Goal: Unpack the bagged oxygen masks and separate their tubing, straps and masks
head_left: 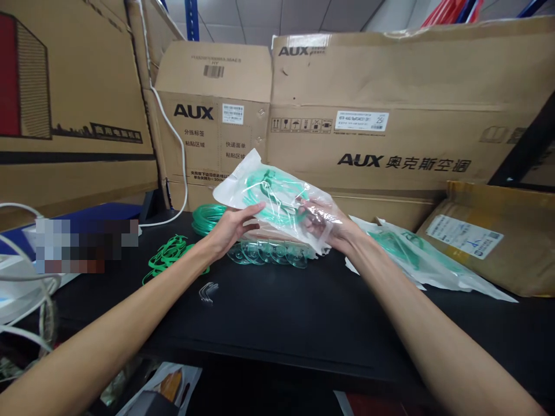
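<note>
A clear plastic bag with white backing (236, 179) is held up over the table, with coiled green tubing (277, 199) inside it. My left hand (232, 228) grips the lower left side of the bag, thumb across its front. The fingers of my right hand (323, 216) show through the clear film at the bag's right end, closed around the tubing and film there; they look to be inside the bag. Behind and below the bag stands a row of clear green masks (266, 254). Left of them lie a coil of green tubing (208, 219) and a pile of green straps (169, 257).
Several small thin clear or metal strips (208, 292) lie on the black table (277, 323). Filled bags (407, 254) are on the right, beside a taped cardboard box (489, 242). Large cartons (368, 104) wall off the back. White cables (182, 150) hang at left.
</note>
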Demonstrator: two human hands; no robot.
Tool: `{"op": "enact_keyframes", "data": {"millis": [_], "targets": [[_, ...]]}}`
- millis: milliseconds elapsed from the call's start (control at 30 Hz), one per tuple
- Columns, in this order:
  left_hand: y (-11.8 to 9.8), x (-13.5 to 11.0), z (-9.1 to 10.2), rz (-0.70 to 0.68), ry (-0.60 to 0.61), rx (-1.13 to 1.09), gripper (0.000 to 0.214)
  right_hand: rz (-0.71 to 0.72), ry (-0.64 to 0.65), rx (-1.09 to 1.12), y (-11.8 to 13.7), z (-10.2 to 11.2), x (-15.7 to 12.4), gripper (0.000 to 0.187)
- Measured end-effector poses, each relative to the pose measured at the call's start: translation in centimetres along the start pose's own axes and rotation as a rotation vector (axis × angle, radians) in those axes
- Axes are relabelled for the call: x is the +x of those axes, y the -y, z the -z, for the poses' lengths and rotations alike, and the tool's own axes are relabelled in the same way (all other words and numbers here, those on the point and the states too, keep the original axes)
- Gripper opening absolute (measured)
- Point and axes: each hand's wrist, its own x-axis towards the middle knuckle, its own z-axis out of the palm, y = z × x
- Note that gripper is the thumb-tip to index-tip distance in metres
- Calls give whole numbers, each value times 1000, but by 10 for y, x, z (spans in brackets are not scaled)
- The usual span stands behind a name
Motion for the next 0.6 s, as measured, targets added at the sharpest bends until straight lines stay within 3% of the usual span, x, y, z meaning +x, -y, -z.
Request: {"op": "enact_keyframes", "data": {"millis": [133, 267, 467, 600], "targets": [[-12, 6, 11, -65, -128, 34, 42, 47, -47, -23, 11, 14, -5, 27], [-17, 23, 20, 68, -130, 341, 55, 64, -93, -62, 21, 22, -10, 26], [-9, 59, 19, 11, -147, 592, 36, 111, -177, -132, 36, 31, -14, 23], [-2, 75, 20, 21, -158, 676, 32, 128, -287, -201, 60, 52, -34, 22]]}}
